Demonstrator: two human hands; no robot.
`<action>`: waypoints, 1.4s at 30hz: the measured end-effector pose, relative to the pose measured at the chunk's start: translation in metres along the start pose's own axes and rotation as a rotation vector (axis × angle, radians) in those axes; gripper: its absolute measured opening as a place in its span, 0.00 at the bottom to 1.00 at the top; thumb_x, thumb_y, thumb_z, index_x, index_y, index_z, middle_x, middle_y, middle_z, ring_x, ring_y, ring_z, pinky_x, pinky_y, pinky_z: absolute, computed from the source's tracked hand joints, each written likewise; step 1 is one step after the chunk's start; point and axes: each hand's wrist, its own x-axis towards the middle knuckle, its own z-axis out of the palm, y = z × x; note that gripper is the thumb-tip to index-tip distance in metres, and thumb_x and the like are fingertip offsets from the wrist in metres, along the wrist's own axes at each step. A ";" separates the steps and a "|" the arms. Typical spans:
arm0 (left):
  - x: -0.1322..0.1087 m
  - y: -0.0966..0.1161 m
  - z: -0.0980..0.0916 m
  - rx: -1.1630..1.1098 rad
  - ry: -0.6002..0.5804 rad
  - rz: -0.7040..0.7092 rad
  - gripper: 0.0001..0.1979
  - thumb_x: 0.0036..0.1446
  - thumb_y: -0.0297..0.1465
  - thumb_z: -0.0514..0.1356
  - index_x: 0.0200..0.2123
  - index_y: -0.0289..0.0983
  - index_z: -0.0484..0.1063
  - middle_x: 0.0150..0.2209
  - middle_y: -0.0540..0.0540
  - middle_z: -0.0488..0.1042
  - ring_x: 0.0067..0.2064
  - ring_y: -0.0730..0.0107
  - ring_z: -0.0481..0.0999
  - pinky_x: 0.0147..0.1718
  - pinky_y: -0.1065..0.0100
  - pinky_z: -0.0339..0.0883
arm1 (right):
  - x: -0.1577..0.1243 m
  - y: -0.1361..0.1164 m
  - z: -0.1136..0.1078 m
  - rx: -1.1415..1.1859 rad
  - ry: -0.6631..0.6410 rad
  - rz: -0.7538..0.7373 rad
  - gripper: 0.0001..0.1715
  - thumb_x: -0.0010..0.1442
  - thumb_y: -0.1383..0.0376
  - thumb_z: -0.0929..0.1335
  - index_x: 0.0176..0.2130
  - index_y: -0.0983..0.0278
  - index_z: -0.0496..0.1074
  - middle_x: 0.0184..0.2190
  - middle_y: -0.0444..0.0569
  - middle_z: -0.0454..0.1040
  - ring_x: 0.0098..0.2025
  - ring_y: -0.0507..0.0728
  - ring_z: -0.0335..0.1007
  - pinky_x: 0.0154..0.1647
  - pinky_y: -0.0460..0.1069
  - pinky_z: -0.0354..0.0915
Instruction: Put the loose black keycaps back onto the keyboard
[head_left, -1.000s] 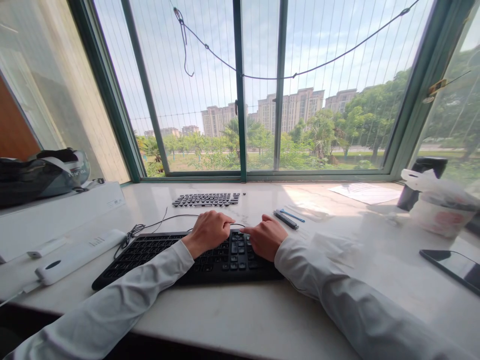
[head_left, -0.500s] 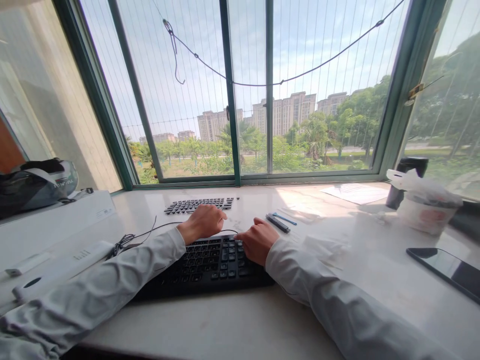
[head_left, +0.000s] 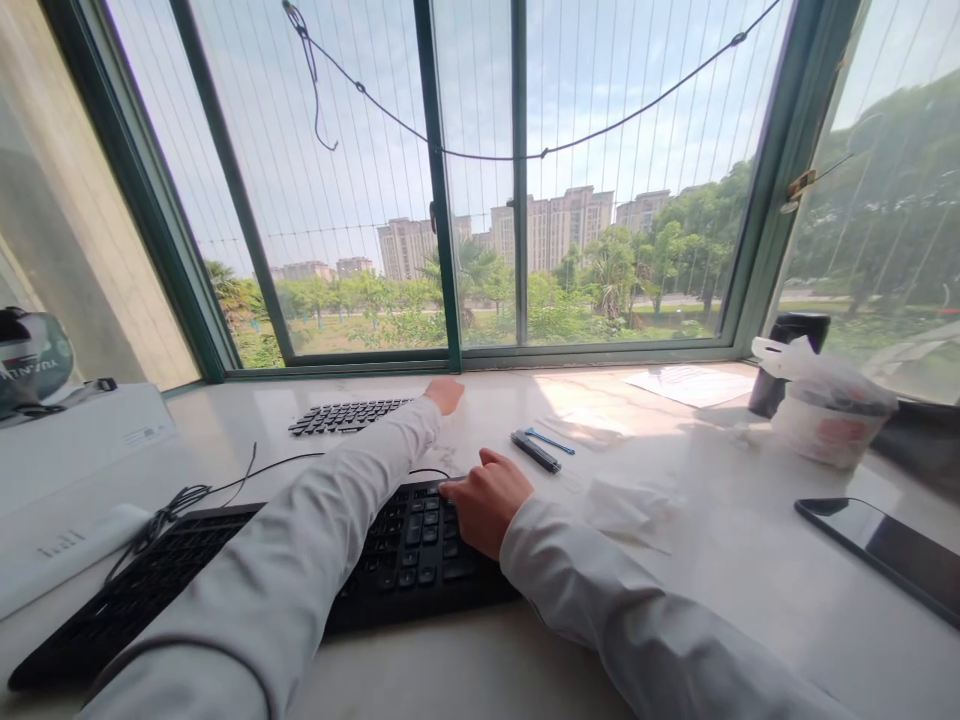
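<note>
A black computer keyboard (head_left: 427, 560) lies before me on the pale tabletop; parts of its left half look bare of keycaps. My left forearm crosses above it. At the back, my left hand (head_left: 445, 395) is closed, beside the right end of rows of loose black keycaps (head_left: 341, 415). Its fingertips are hidden, so what they hold, if anything, does not show. My right hand (head_left: 489, 500) rests curled over the keyboard's upper right part, thumb up, its index fingertip touching near the top edge. Whatever may be under its bent fingers is hidden.
Right of the hands lie a dark narrow tool (head_left: 535, 452), a blue tool (head_left: 551, 441) and crumpled clear plastic (head_left: 630, 508). Further right are a phone (head_left: 885, 555), a bagged tub (head_left: 832, 425) and paper (head_left: 690, 385). A cable (head_left: 176, 505) and white box (head_left: 82, 440) sit left.
My left hand has moved from above the keyboard's top edge to the back, right of the loose keycaps. My right hand stays at the keyboard's upper right. The view has shifted right.
</note>
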 end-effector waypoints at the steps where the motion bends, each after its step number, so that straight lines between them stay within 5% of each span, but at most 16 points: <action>1: 0.005 0.001 0.005 0.007 -0.006 0.000 0.17 0.61 0.36 0.56 0.51 0.34 0.66 0.49 0.41 0.68 0.47 0.63 0.71 0.44 0.57 0.69 | 0.000 0.000 0.000 -0.003 0.015 0.000 0.13 0.50 0.68 0.63 0.35 0.62 0.75 0.26 0.50 0.77 0.27 0.54 0.71 0.42 0.51 0.54; 7: 0.021 0.003 0.015 0.011 0.021 -0.015 0.18 0.61 0.36 0.56 0.51 0.34 0.66 0.50 0.40 0.68 0.47 0.63 0.71 0.44 0.56 0.69 | -0.001 0.002 -0.003 -0.021 0.027 0.020 0.10 0.52 0.67 0.62 0.33 0.63 0.72 0.27 0.50 0.78 0.27 0.54 0.71 0.44 0.51 0.52; 13: 0.005 0.002 -0.004 -0.078 0.132 -0.014 0.12 0.60 0.30 0.56 0.46 0.33 0.70 0.44 0.38 0.72 0.45 0.61 0.73 0.43 0.63 0.66 | -0.001 0.001 -0.001 -0.022 0.011 0.049 0.08 0.52 0.67 0.62 0.31 0.64 0.71 0.27 0.51 0.78 0.27 0.54 0.72 0.45 0.51 0.51; 18: -0.038 -0.009 -0.032 -0.181 0.270 -0.026 0.12 0.60 0.28 0.53 0.46 0.40 0.71 0.40 0.44 0.77 0.42 0.64 0.75 0.38 0.70 0.63 | 0.000 0.002 0.001 -0.036 -0.008 0.076 0.10 0.55 0.67 0.61 0.33 0.64 0.72 0.28 0.52 0.78 0.29 0.55 0.72 0.46 0.51 0.50; 23: -0.106 -0.028 -0.050 -0.245 0.347 -0.070 0.13 0.63 0.33 0.50 0.47 0.43 0.71 0.43 0.48 0.77 0.42 0.66 0.75 0.37 0.71 0.63 | -0.001 0.003 0.000 -0.060 0.000 0.105 0.13 0.57 0.67 0.60 0.34 0.63 0.73 0.28 0.52 0.78 0.29 0.56 0.73 0.45 0.51 0.51; 28: -0.181 -0.029 -0.051 -0.423 0.345 -0.006 0.15 0.59 0.34 0.56 0.50 0.43 0.71 0.38 0.48 0.79 0.40 0.67 0.76 0.40 0.70 0.65 | -0.001 0.001 0.001 -0.071 0.018 0.116 0.18 0.61 0.66 0.57 0.37 0.62 0.74 0.27 0.51 0.78 0.30 0.55 0.73 0.46 0.51 0.51; 31: -0.212 -0.020 -0.045 -0.550 0.367 0.069 0.10 0.58 0.33 0.58 0.42 0.41 0.75 0.38 0.50 0.79 0.37 0.69 0.77 0.42 0.70 0.66 | 0.001 0.000 0.003 -0.071 0.036 0.132 0.19 0.63 0.64 0.57 0.41 0.62 0.74 0.27 0.52 0.78 0.30 0.56 0.73 0.45 0.52 0.51; 38: -0.232 -0.010 -0.036 -0.723 0.361 0.325 0.08 0.57 0.30 0.59 0.38 0.39 0.77 0.38 0.51 0.79 0.42 0.72 0.76 0.44 0.73 0.63 | 0.004 -0.002 0.007 -0.063 0.047 0.097 0.20 0.64 0.62 0.57 0.49 0.59 0.71 0.29 0.49 0.79 0.30 0.55 0.73 0.43 0.51 0.52; 42: -0.235 -0.012 -0.035 -0.733 0.342 0.344 0.09 0.56 0.32 0.60 0.40 0.40 0.76 0.36 0.51 0.79 0.40 0.71 0.77 0.42 0.73 0.63 | 0.005 -0.003 0.009 -0.034 0.030 0.058 0.22 0.66 0.61 0.56 0.56 0.56 0.65 0.31 0.48 0.79 0.31 0.54 0.73 0.42 0.51 0.52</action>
